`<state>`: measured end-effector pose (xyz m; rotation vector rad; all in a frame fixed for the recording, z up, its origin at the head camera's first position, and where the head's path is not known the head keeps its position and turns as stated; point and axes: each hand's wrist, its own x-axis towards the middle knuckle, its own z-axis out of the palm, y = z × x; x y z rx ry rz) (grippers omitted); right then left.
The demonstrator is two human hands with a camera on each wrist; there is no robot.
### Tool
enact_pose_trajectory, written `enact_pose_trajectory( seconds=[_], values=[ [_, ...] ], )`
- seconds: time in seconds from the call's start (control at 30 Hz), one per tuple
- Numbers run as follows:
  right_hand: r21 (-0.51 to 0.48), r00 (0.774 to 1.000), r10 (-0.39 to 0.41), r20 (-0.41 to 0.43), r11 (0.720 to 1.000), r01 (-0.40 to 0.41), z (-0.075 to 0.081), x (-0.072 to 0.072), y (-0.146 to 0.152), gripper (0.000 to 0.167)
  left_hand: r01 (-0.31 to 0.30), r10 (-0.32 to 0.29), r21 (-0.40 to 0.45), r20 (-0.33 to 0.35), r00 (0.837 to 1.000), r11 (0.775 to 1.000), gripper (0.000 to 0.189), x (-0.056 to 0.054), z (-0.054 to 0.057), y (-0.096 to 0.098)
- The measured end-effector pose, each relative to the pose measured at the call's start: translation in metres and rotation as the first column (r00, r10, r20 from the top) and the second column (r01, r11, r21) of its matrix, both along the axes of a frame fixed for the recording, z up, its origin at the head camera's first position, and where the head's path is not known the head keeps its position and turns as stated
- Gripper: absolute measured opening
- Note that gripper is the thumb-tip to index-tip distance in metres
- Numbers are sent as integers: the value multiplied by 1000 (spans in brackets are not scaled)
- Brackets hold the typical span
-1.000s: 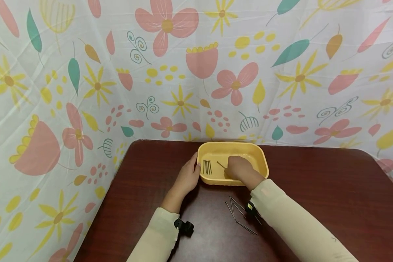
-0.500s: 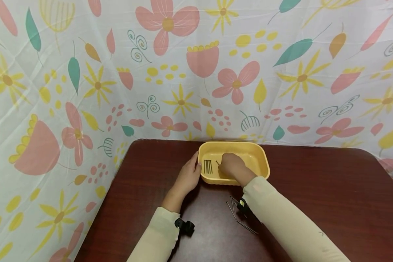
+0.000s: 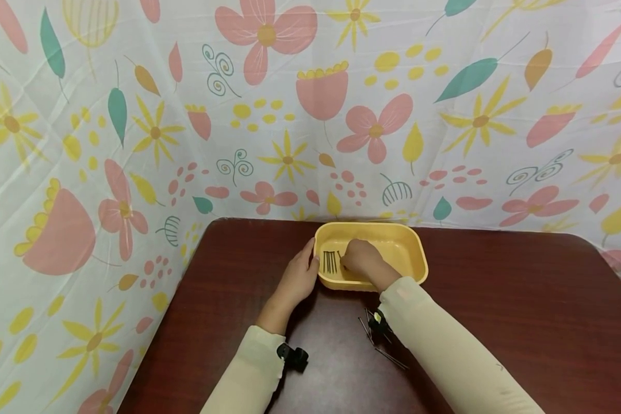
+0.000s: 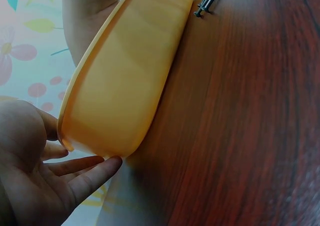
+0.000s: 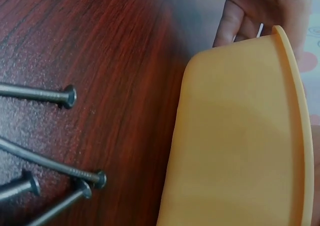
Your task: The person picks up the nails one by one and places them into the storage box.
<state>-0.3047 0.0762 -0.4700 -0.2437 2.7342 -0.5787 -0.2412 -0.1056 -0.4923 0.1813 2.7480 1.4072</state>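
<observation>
1. bracing the yellow tray (image 4: 115,81) at its left end: left hand (image 3: 297,277), fingers extended and relaxed against the outer wall, not curled round it. probably there to stop sliding.
2. right hand (image 3: 362,257) is inside the tray, left of its middle, fingers curled, pinching one nail (image 3: 339,255). one end pokes out, rest hidden; can't see exact fingertip contact.
3. row of nails (image 3: 332,262) on tray floor near the left end, side by side, roughly parallel. held nail just right of it; even spacing looks deliberate, likely for neatness.
4. loose nails (image 5: 50,161) on the table (image 3: 497,299), near side of tray, mixed angles.
5. in the way: right sleeve (image 3: 434,328) and black wrist camera (image 3: 379,323) cover part of the loose nails, so no sure count. right hand blocks some tray floor.
6. tray sits by the table's far edge, floral cloth (image 3: 284,115) right behind; little room to push back, i'd judge.
</observation>
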Motion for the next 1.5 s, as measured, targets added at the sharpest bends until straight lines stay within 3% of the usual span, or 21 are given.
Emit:
enact_pose_trajectory(
  seconds=[0.8, 1.13, 1.33, 1.5],
  values=[
    [-16, 999, -32, 39, 999, 32, 3, 2, -6, 22, 9, -9, -9, 0, 1000, 1000, 57, 1, 2, 2],
    [-32, 998, -43, 49, 998, 45, 2, 4, -4, 35, 8, -8, -7, 14, 1000, 1000, 57, 1, 2, 3],
    [-45, 999, -31, 18, 999, 32, 8, 7, 1, 34, 6, -6, -6, 5, 1000, 1000, 57, 1, 0, 2],
    [-81, 997, -30, -68, 996, 25, 14, 10, 4, 25, 3, -3, 3, 7, 1000, 1000, 57, 0, -2, 0]
  ],
)
